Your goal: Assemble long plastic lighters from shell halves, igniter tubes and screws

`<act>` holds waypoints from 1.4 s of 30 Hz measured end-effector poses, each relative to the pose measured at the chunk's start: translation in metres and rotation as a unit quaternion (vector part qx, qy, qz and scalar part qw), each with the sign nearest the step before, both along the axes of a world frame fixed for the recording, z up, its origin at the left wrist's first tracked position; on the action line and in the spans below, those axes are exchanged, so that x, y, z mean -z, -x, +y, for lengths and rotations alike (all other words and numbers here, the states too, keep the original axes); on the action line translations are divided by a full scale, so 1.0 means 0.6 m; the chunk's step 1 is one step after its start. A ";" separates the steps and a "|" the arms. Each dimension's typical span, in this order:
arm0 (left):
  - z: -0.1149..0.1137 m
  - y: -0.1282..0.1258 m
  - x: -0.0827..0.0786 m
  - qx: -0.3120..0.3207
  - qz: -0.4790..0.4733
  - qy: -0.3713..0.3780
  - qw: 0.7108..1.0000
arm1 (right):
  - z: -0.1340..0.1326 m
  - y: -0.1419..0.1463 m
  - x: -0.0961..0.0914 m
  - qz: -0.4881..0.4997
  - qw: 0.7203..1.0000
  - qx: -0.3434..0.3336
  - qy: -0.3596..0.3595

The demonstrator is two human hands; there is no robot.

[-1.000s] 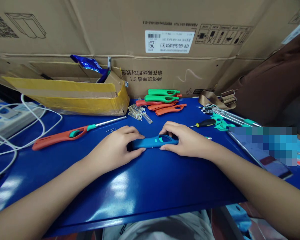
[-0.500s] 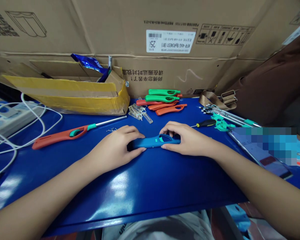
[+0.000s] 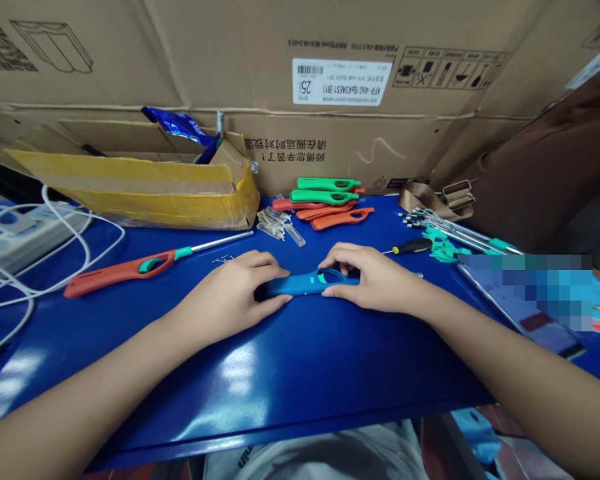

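Note:
Both hands grip a blue lighter handle (image 3: pixel 300 285) that lies lengthwise on the blue tabletop (image 3: pixel 300 360). My left hand (image 3: pixel 240 287) is closed round its left end, thumb in front and fingers behind. At the looped right end, my right hand (image 3: pixel 370 277) pinches it between thumb and fingers. A small teal piece (image 3: pixel 323 279) shows inside the loop. Several tiny metal screws or pins (image 3: pixel 223 259) lie just behind my left hand. A screwdriver (image 3: pixel 413 247) with a black and yellow handle rests behind my right hand.
Left: a red long-necked lighter (image 3: pixel 125 272), white cables (image 3: pixel 87 233) and a yellow-taped carton (image 3: pixel 145 200). Behind: green and orange handles (image 3: pixel 325 197) and clear fuel tanks (image 3: pixel 280 225). Right: metal tubes (image 3: pixel 465 230), teal parts (image 3: pixel 443 245) and a phone (image 3: pixel 520 313). A large cardboard box (image 3: pixel 205 67) backs the table.

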State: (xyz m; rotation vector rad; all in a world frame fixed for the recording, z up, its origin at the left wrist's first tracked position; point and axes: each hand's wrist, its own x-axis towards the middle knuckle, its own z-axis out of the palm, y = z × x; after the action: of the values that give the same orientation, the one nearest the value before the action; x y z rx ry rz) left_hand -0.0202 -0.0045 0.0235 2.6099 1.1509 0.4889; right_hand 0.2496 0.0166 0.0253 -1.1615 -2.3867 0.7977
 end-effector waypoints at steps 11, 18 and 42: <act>-0.005 -0.001 -0.002 0.014 0.072 -0.071 0.995 | -0.015 0.001 -0.015 -0.094 0.991 -0.059 -0.072; -0.005 -0.001 -0.002 0.018 0.058 -0.085 0.995 | -0.012 -0.006 -0.011 -0.096 0.987 -0.089 -0.091; -0.005 -0.004 0.001 0.021 0.034 -0.040 0.998 | -0.011 -0.015 -0.011 -0.111 0.985 -0.084 -0.099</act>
State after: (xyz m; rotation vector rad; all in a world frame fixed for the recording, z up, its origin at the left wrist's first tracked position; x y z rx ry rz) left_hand -0.0181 -0.0073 0.0227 2.7329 1.1165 0.4484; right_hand 0.2584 0.0101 0.0318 -1.0275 -2.7041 0.4845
